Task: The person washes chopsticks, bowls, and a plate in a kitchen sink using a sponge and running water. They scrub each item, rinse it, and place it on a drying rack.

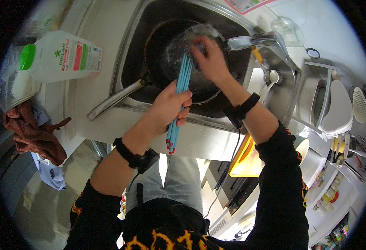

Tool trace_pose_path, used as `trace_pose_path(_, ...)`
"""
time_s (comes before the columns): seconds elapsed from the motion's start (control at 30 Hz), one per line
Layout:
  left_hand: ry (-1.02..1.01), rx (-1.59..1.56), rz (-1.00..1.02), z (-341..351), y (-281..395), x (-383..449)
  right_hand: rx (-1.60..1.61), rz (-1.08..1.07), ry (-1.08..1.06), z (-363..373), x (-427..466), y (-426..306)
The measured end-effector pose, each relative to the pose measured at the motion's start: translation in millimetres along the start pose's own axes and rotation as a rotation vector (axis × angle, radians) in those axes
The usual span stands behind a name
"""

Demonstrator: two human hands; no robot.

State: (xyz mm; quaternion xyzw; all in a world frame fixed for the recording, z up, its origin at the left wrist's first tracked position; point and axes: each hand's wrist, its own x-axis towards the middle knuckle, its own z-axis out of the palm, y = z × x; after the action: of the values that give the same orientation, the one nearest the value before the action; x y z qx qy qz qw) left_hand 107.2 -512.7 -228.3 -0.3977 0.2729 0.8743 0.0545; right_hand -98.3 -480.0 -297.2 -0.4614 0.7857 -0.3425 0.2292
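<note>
My left hand (173, 104) is wrapped around a bundle of light-blue chopsticks (184, 73) with red ends pointing toward me. The far ends of the bundle reach over a dark frying pan (161, 62) that sits in the sink (133, 53). Close to those far ends is my right hand (209, 57), blurred, its thumb and fingers apart and nothing visible between them. Just beyond it, the faucet (240, 43) extends over the pan, and the pan's interior looks wet. The pan's metal handle (117, 99) slants over the sink's near-left rim.
On the left counter lies a dishwashing liquid jug (67, 57) with a green cap, near a brown cloth (33, 131). A smaller basin (290, 81) at right holds a white spoon (272, 78). Farther right are a dish rack (328, 97) and a slotted white utensil (360, 104).
</note>
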Motion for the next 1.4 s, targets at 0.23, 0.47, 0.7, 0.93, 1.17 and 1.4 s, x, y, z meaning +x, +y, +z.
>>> trace_pose_path(0.23, 0.128, 0.172, 0.108, 0, -13, 16, 0.936, 0.759, -0.139, -21, -9, 0)
trace_pose_path(0.47, 0.297, 0.845, 0.282, 10, -17, 26, 0.706, 0.538, -0.303, -23, -27, -35)
trace_pose_path(0.7, -0.014, 0.019, 0.152, 10, -3, 9, 0.881, 0.710, -0.276, -26, -28, -25)
trace_pose_path(0.93, -0.043, -0.212, 0.114, -5, -7, 16, 0.942, 0.676, -0.358, -9, -12, 19)
trace_pose_path(1.17, 0.054, -0.269, 0.127, -14, -12, 19, -0.234, 0.410, -0.403, 36, -4, 66)
trace_pose_path(1.4, 0.151, -0.300, 0.069, -24, -8, 31, 0.582, 0.213, -0.378, 6, -30, -19)
